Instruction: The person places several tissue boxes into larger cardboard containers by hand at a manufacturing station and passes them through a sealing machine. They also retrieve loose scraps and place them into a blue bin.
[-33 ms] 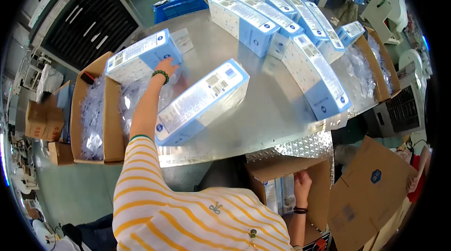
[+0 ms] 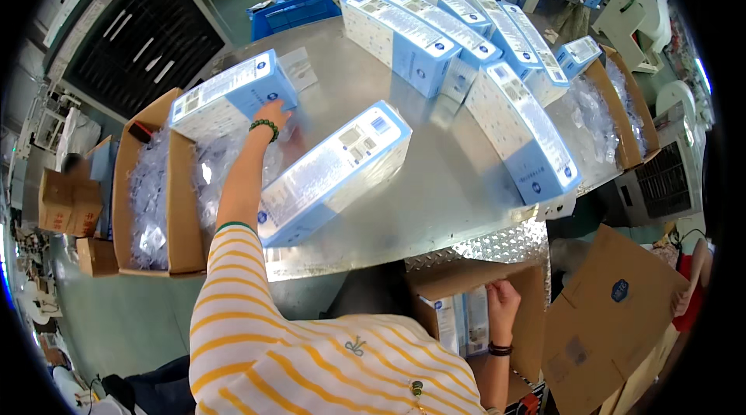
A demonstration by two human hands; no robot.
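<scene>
The left hand (image 2: 272,113) grips the far blue-and-white box (image 2: 231,96) left of the metal table's (image 2: 435,182) centre. The right hand (image 2: 503,300) reaches below the table, steadying boxes inside the open carton (image 2: 466,314); its grip I cannot tell.

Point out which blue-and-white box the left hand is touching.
The blue-and-white box at the table's left edge, above the open cardboard carton; the left hand rests on it alone.

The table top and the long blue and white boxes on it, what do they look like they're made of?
Table top: looks like bare sheet metal, brushed grey with soft reflections and a diamond-tread front edge. Blue and white boxes: apparently printed, coated cardboard, with crisp folded edges and a slight sheen.
</scene>
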